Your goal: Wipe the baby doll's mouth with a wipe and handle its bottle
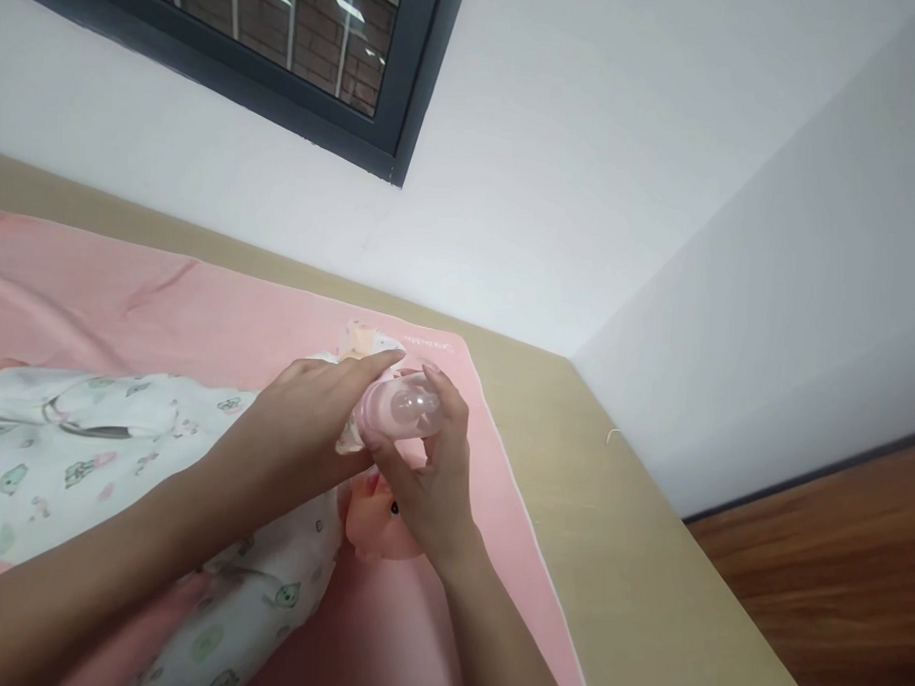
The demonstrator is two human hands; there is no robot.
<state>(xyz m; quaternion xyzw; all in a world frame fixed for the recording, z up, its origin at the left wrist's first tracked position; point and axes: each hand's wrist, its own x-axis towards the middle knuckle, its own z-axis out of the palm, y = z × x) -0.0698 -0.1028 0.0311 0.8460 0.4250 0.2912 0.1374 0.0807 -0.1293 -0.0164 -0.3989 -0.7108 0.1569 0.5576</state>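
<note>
A baby bottle with a pink collar [371, 412] and a clear dome cap [414, 406] is held over the doll, its cap end towards the right. My left hand [316, 403] is closed around the bottle's body, which is mostly hidden behind the fingers. Fingers and thumb of my right hand [444, 463] grip the clear cap from the right side. Below the hands lies a baby doll, its head [376, 525] partly covered by my right hand. The doll wears a white printed outfit [292, 567]. Printed fabric [360, 340] also shows just behind the bottle.
A pink mat [495, 544] lies under the doll on a light wooden tabletop [573, 487]. White printed cloth [124, 441] spreads at the left. Behind are a white wall [508, 185] and a dark-framed window [390, 131]. Brown wood panelling [832, 576] stands at the right.
</note>
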